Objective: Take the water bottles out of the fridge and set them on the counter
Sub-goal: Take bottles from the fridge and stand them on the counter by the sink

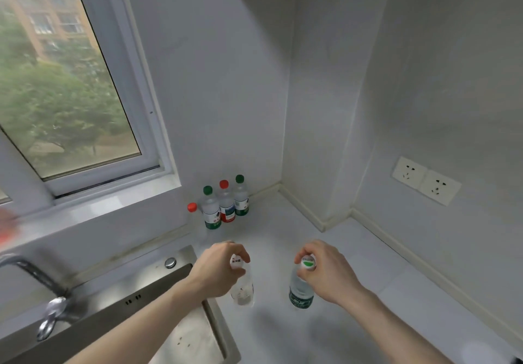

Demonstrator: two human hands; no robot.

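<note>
Head view: we count six bottles, all upright, caps up. Four stand in a row by the back wall: red-cap bottle [192,216], green-cap bottle [210,210], second red-cap bottle [226,203], second green-cap bottle [241,196]. Left hand [219,269] has fingers curled round the cap of a clear bottle [243,293] on the table [353,293], just beside the sink [158,301]. Right hand [328,271] pinches the cap of a green-label bottle [300,293], also on the table. Two sockets [426,180] on the right wall.
</note>
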